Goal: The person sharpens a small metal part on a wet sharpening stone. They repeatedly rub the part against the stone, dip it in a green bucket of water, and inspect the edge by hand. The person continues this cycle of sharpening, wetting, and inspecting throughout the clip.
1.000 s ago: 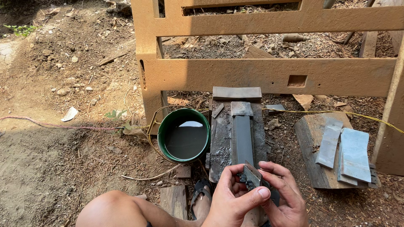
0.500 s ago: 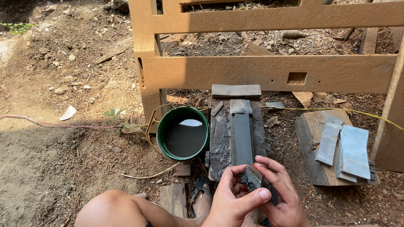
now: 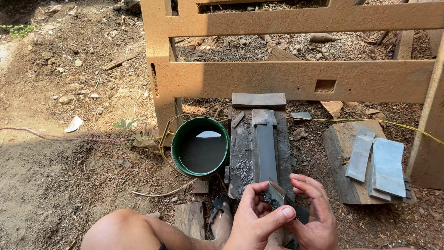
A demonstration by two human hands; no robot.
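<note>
A view from above of a person crouching on bare, dusty ground, both hands together at the near edge of the scene. The left hand (image 3: pixel 256 217) and right hand (image 3: pixel 312 215) share a grip on a small dark metal blade (image 3: pixel 276 196), the left thumb pressed across its near side and the right fingers curled around its right edge. The blade sits just above the near end of a long dark sharpening stone (image 3: pixel 265 153), which lies lengthwise on a wet, grey-stained wooden block (image 3: pixel 240 162). Just left of the block stands a green bucket (image 3: pixel 178 143) holding dark water. To the right, well apart from the hands, a flat wooden slab (image 3: pixel 340 148) carries several pale grey flat stones (image 3: pixel 388 166). Beyond everything, on the far side, runs a weathered brown wooden frame (image 3: pixel 286 78). The person's bare knee (image 3: pixel 120 229) and a sandalled foot (image 3: pixel 222 217) show at the near left. A thin yellow cord (image 3: pixel 370 121) crosses the ground on the right.
</note>
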